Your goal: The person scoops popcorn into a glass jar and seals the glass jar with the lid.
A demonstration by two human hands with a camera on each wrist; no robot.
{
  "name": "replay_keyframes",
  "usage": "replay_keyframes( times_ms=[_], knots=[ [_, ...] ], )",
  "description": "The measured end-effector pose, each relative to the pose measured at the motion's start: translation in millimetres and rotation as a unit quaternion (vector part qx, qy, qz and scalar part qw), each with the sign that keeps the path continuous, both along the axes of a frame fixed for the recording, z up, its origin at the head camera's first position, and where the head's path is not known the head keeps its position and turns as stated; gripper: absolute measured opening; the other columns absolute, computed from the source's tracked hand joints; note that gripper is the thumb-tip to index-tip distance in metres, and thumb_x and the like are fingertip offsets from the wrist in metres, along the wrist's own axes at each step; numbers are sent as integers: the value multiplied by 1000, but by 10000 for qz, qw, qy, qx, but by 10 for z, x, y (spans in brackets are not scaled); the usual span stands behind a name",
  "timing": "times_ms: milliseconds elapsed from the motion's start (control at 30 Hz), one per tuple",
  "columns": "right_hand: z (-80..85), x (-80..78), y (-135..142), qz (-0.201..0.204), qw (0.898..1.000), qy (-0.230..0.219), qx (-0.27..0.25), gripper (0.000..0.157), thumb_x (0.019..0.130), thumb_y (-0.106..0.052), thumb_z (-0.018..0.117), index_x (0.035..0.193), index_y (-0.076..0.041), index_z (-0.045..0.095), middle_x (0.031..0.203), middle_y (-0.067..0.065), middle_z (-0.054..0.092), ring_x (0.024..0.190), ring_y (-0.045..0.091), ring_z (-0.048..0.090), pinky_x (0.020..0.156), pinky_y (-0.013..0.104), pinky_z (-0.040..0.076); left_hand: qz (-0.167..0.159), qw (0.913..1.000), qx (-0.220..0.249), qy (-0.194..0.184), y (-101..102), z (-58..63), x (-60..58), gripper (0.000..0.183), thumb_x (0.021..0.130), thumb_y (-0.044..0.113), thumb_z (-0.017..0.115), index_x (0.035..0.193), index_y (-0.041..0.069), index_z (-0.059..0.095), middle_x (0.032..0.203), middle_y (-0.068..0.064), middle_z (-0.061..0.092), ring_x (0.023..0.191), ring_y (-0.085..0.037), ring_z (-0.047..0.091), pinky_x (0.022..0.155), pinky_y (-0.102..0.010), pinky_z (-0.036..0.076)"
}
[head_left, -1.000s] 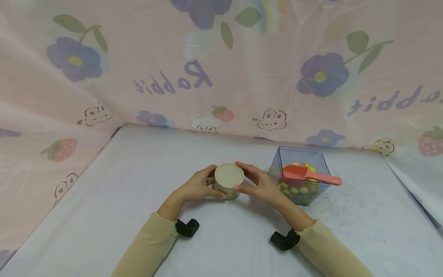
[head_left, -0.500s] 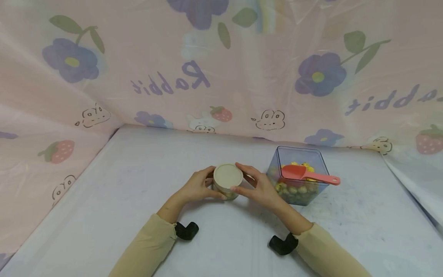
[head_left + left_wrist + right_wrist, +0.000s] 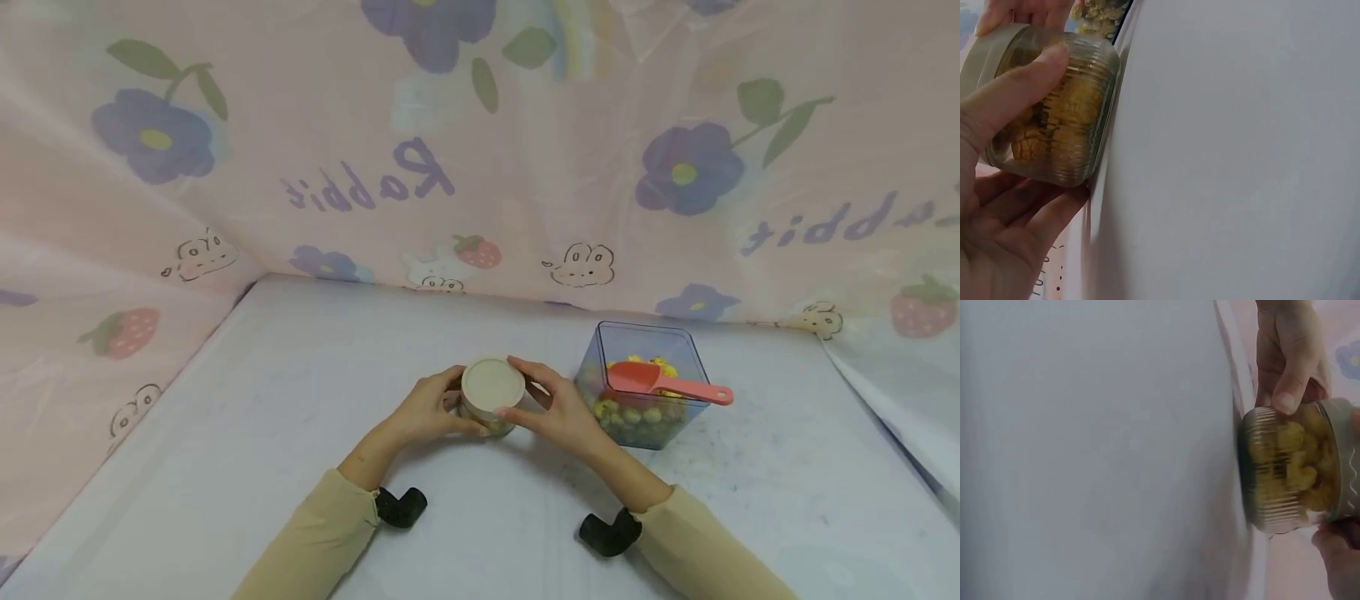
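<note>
A small ribbed clear jar full of golden popcorn-like pieces stands upright on the white table, its round cream lid on top. My left hand grips the jar's glass body, thumb across the near side and fingers around the far side. At the lid, my right hand holds the rim between thumb and fingers. The right wrist view shows the jar side-on, with the right hand's thumb and fingers partly cut off at the frame edge.
Just right of my right hand stands a clear bluish square box with similar yellow pieces inside. A pink-red scoop lies across it, handle over the right rim. Patterned pink cloth hangs behind the white-covered table.
The whole head view has shifted slightly, with everything a little further left and lower. Both hands stay around the jar and its lid, with hardly any visible movement.
</note>
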State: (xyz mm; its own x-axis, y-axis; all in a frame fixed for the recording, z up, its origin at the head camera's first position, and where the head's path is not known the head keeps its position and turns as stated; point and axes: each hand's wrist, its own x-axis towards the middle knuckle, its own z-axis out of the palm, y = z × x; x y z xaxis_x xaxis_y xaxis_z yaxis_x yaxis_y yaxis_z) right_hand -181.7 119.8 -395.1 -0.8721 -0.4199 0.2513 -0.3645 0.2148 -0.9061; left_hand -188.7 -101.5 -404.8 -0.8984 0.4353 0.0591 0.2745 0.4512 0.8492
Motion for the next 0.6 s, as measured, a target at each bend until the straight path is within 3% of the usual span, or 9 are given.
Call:
replay_keyframes(
  times_ms=[200, 333, 433, 600],
  knots=[
    [-25, -48, -13, 67, 9999, -113, -89, 71, 80, -6, 77, 141, 2, 42, 146, 20, 43, 137, 34, 38, 110, 41, 34, -180, 9998, 91, 32, -29, -1, -29, 82, 72, 15, 85, 139, -1, 41, 139, -19, 50, 129, -37, 48, 104, -45, 42],
    [-25, -56, -9, 59, 9999, -127, -84, 74, 80, -6, 77, 144, 2, 39, 148, 21, 39, 139, 33, 36, 111, 45, 32, -342, 9993, 135, 57, -29, 28, -36, 96, 73, 16, 85, 147, -3, 27, 145, -20, 43, 131, -38, 45, 105, -45, 41],
    [-5, -46, -4, 82, 9999, -137, -48, 77, 80, -7, 77, 145, 3, 36, 150, 21, 35, 140, 33, 32, 112, 45, 29, -326, 9994, -107, 95, -39, 79, -23, 107, 71, 22, 86, 151, -1, 18, 149, -20, 37, 134, -37, 42, 107, -47, 39],
    [76, -10, 4, -29, 9999, -122, 52, 76, 81, -10, 76, 146, -1, 36, 152, 17, 35, 143, 30, 29, 114, 42, 27, -169, 9967, -625, 497, -80, 199, 5, 110, 68, 33, 87, 152, 3, 22, 152, -17, 34, 139, -34, 34, 111, -50, 32]
  ],
)
